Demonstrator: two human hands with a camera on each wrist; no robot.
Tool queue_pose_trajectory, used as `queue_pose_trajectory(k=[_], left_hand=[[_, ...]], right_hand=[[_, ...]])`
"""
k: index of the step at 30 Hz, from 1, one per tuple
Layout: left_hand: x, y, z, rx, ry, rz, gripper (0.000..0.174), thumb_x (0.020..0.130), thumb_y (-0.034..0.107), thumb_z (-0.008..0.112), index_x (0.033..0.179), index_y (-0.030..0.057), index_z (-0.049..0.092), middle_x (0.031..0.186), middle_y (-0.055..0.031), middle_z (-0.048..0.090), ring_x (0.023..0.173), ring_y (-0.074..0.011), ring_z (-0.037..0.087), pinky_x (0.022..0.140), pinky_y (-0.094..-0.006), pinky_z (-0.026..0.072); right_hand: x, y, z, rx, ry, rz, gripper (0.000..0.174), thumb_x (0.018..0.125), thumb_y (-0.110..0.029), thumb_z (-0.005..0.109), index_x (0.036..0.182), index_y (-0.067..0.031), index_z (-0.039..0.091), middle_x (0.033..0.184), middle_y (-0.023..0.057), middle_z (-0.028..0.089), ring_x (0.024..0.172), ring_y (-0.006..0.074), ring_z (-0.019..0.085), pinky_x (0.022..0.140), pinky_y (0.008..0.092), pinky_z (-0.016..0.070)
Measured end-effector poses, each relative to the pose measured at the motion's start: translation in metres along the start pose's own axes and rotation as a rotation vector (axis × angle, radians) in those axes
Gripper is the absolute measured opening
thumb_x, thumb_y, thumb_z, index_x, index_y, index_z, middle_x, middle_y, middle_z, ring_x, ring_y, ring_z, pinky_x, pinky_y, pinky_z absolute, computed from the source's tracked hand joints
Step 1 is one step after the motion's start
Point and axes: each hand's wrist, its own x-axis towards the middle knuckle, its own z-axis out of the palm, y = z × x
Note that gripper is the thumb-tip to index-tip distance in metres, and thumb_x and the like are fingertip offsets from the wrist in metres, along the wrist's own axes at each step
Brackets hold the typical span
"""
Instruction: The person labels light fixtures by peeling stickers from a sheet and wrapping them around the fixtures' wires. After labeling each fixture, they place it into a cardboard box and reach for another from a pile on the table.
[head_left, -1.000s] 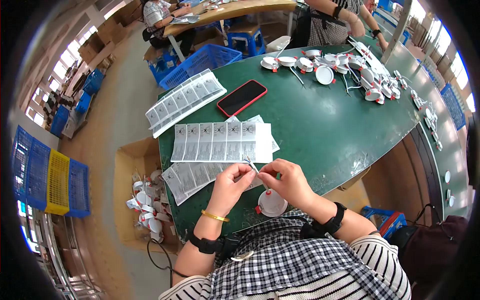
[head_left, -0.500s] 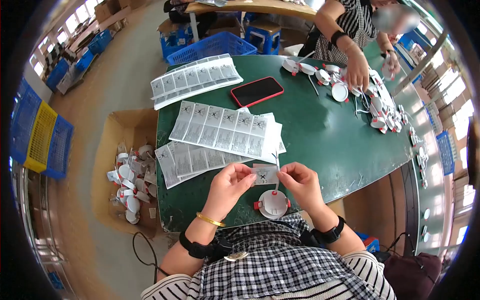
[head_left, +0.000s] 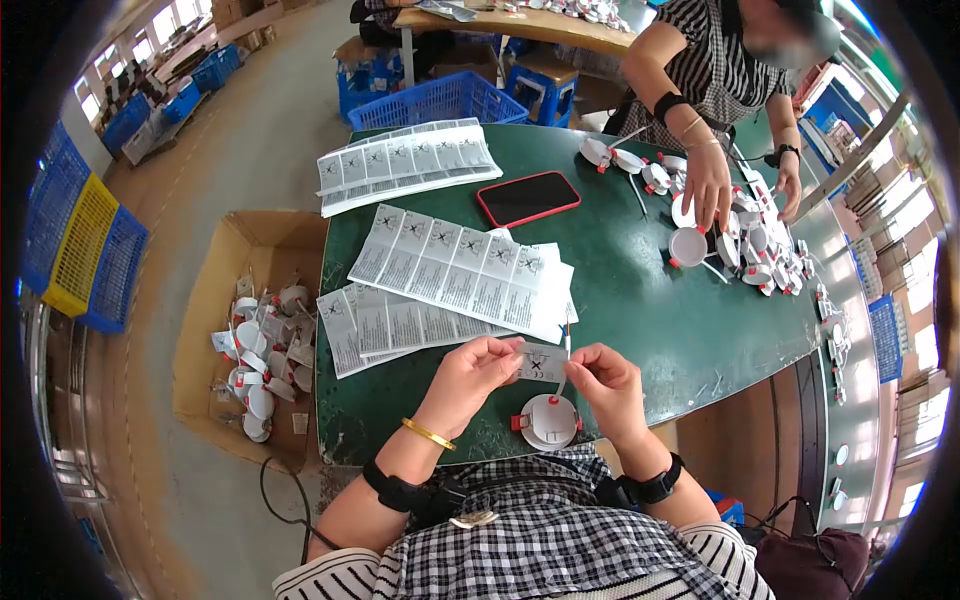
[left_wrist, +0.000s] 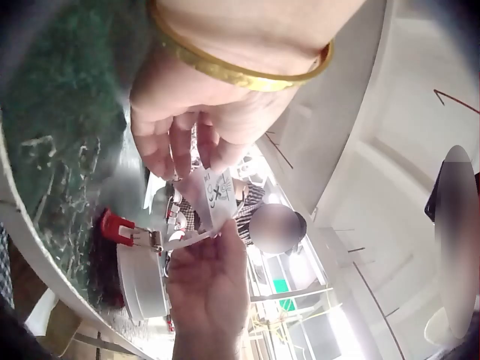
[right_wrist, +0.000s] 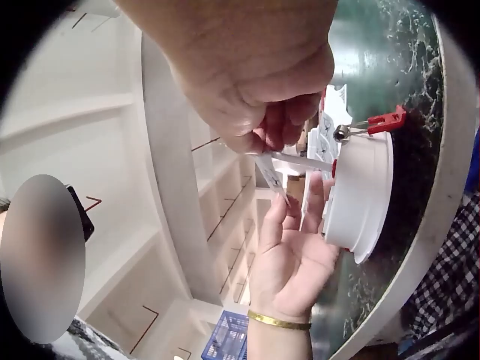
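Observation:
A small printed label [head_left: 543,362] is stretched between my two hands. My left hand [head_left: 462,385] pinches its left end between thumb and fingers. At its other end, my right hand [head_left: 610,392] pinches the white cable [head_left: 568,345] together with the label's edge. The cable rises from a round white downlight [head_left: 550,424] with red-tipped spring clips, which sits on the green table close to my apron. In the left wrist view the label [left_wrist: 217,196] bends toward the cable. From the right wrist, the downlight [right_wrist: 361,196] shows side-on beside my left hand [right_wrist: 289,270].
Label sheets [head_left: 450,265] overlap beyond my hands, with another stack [head_left: 405,165] farther back. A red-edged phone [head_left: 528,199] lies nearby. At left, a cardboard box [head_left: 205,370] holds several downlights. Another person's hand [head_left: 708,185] reaches into a downlight pile [head_left: 755,240] at right.
A second ago both hands met at the cable; since then a label has appeared between them and the hands have spread apart. The top label sheet now lies slanted. The other person's hands reach the pile.

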Motion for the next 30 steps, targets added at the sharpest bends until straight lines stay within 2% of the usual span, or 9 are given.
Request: queue_pose_trajectory(k=[2,6,18,21,23,24,26,30], left_hand=[[0.001,-0.001,-0.001,-0.053,-0.025,-0.104,0.014,0.09,0.012,0.059,0.098,0.0014,0.058,0.098,-0.0046,0.06,0.087,-0.0112,0.059,0.081,-0.0271,0.0505],[0.003,-0.004,-0.003,-0.041,-0.047,-0.116,0.014,0.09,0.013,0.06,0.098,0.0016,0.058,0.098,-0.0046,0.06,0.087,-0.012,0.059,0.082,-0.0285,0.0512],[0.003,-0.01,0.004,-0.048,-0.008,-0.011,0.009,0.088,0.007,0.06,0.094,0.0007,0.058,0.096,-0.0055,0.06,0.086,-0.0112,0.059,0.081,-0.0277,0.0519],[0.004,-0.013,0.005,-0.052,0.009,0.029,0.008,0.088,0.006,0.06,0.094,0.001,0.058,0.103,-0.0084,0.06,0.088,-0.0116,0.059,0.081,-0.0278,0.0519],[0.004,-0.007,0.009,-0.138,-0.004,-0.02,0.008,0.087,0.005,0.061,0.093,0.0009,0.059,0.113,-0.0108,0.059,0.089,-0.0112,0.058,0.08,-0.0263,0.0509],[0.002,-0.005,0.01,-0.139,-0.005,-0.021,0.008,0.087,0.005,0.061,0.093,0.0009,0.059,0.113,-0.0108,0.059,0.089,-0.0112,0.058,0.08,-0.0263,0.0509],[-0.001,-0.003,0.012,0.015,0.031,0.088,0.008,0.087,0.006,0.061,0.092,0.0006,0.06,0.118,-0.0116,0.057,0.09,-0.0104,0.057,0.079,-0.0245,0.0495],[-0.001,-0.006,0.013,0.118,0.061,0.205,0.009,0.088,0.008,0.061,0.092,-0.0001,0.061,0.116,-0.0096,0.059,0.089,-0.0097,0.057,0.078,-0.0233,0.0483]], right_hand=[[0.001,0.002,-0.001,0.016,0.008,-0.019,0.009,0.086,-0.008,0.064,0.086,-0.0003,0.06,0.075,-0.0043,0.058,0.069,0.002,0.052,0.06,0.0174,0.0424],[0.002,0.004,-0.003,0.03,0.021,-0.011,0.009,0.086,-0.008,0.063,0.086,-0.0004,0.059,0.076,-0.0043,0.058,0.069,0.0018,0.052,0.061,0.0172,0.0424],[0.0,0.01,-0.003,0.03,0.08,-0.041,0.008,0.086,-0.007,0.063,0.087,-0.0006,0.058,0.076,-0.0044,0.057,0.068,0.002,0.052,0.062,0.0176,0.0432],[0.001,0.011,-0.002,0.033,0.091,-0.045,0.008,0.086,-0.007,0.063,0.087,-0.0004,0.058,0.075,-0.0045,0.057,0.068,0.0026,0.052,0.061,0.0184,0.0436],[0.001,0.011,-0.001,0.036,0.1,-0.054,0.008,0.086,-0.007,0.063,0.087,-0.0004,0.058,0.076,-0.0044,0.057,0.067,0.0027,0.052,0.061,0.0188,0.0438],[0.001,0.011,-0.001,0.031,0.118,-0.06,0.008,0.086,-0.006,0.063,0.087,-0.0005,0.058,0.077,-0.0038,0.058,0.068,0.003,0.052,0.062,0.0189,0.044],[0.0,0.011,0.0,0.026,0.139,-0.066,0.007,0.085,-0.006,0.063,0.087,-0.0005,0.059,0.078,-0.0032,0.058,0.068,0.0032,0.053,0.062,0.0191,0.0442],[-0.002,0.012,0.002,-0.025,0.167,-0.094,0.007,0.084,-0.004,0.064,0.087,-0.0007,0.059,0.079,-0.0016,0.058,0.069,0.0042,0.054,0.063,0.0195,0.0445]])
